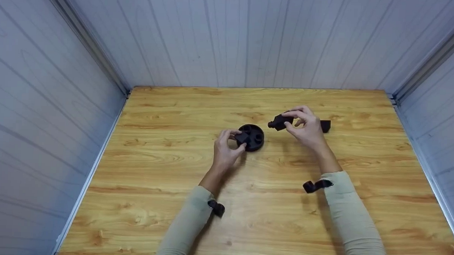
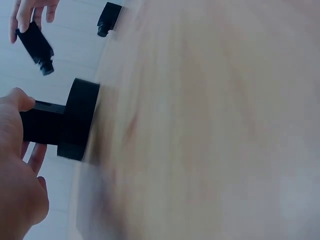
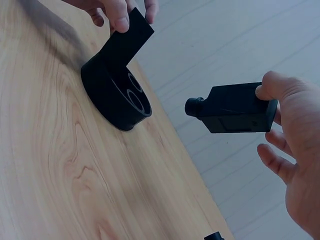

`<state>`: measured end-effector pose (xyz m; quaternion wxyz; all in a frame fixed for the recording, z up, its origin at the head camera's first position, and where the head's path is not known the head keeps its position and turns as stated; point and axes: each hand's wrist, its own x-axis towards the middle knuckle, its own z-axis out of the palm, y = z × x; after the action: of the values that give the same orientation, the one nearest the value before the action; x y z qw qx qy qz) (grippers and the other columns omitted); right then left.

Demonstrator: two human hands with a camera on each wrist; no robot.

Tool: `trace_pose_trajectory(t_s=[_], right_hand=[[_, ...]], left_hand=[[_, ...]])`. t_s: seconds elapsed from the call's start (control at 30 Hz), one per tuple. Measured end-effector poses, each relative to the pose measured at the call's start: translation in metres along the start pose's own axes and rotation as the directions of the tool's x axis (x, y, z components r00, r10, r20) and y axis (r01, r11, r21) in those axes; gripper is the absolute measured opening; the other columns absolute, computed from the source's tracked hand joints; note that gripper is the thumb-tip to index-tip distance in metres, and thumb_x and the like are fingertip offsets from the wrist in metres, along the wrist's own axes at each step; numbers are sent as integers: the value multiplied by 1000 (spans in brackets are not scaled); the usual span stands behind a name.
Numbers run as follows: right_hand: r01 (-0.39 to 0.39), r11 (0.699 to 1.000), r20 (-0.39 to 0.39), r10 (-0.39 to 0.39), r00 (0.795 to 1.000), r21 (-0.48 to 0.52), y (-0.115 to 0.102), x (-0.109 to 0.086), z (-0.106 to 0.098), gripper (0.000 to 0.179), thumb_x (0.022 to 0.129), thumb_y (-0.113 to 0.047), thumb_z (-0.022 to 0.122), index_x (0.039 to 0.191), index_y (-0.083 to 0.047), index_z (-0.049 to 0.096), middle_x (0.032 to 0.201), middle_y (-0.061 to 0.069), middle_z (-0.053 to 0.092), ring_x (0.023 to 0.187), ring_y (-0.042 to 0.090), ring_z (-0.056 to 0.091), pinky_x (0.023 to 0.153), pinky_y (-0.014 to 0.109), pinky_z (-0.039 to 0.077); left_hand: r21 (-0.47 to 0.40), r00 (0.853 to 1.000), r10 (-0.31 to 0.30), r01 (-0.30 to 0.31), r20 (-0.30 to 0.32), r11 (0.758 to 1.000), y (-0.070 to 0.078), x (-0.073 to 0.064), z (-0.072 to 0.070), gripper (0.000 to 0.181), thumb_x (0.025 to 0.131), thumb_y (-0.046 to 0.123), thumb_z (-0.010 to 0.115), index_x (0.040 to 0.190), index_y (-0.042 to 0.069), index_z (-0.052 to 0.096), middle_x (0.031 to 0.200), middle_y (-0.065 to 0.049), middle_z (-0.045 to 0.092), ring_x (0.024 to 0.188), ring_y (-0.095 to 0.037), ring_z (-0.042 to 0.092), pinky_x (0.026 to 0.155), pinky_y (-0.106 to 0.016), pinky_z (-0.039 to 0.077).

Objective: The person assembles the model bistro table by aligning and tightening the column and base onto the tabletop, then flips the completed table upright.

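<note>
My left hand [image 1: 224,154] pinches a black rectangular block [image 1: 242,138] between thumb and fingers. The block stands upright in a round black base [image 1: 258,144] on the table; in the right wrist view, round sockets show inside the base's rim [image 3: 107,100]. Held above the table to the right of the base, a second black block [image 3: 237,107] is gripped by my right hand [image 1: 309,131] at its plain end. Its round peg [image 3: 194,106] points left, toward the base, with a gap between them.
A third black block [image 1: 326,126] lies on the wood-grain table [image 1: 166,148] just beyond my right hand, its peg visible in the left wrist view. Pale panelled walls [image 1: 230,37] close off the back and both sides. Each sleeve carries a small black wrist camera [image 1: 315,185].
</note>
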<state>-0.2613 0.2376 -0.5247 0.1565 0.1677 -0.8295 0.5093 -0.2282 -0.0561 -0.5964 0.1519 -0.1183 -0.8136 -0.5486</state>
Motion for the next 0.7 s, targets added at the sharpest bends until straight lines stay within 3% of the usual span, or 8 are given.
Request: trace_pose_trajectory(t_s=[0.2,0.37,0.7], right_hand=[[38,998,13,-38,999,57,-5,1,5,26,95,7,82,119,0,86,127,25,70,106,-1,64,88,11,56],[59,994,20,-61,998,87,-7,1,12,27,94,9,82,118,0,87,126,25,69,102,0,65,89,10,57],[60,994,65,-66,996,93,-17,1,22,27,95,7,82,120,-2,87,127,25,69,108,2,63,90,11,57]], left_hand=[[-47,997,-64,66,35,997,-7,11,-8,36,96,1,80,131,7,76,135,-17,75,121,-38,73,110,-57,58],[-73,989,-126,132,80,989,-11,17,-13,38,98,1,77,136,11,76,138,-14,75,127,-36,72,107,-53,53],[-132,982,-150,165,118,977,-15,24,-15,38,101,0,73,138,9,76,142,-17,76,132,-40,74,108,-56,59]])
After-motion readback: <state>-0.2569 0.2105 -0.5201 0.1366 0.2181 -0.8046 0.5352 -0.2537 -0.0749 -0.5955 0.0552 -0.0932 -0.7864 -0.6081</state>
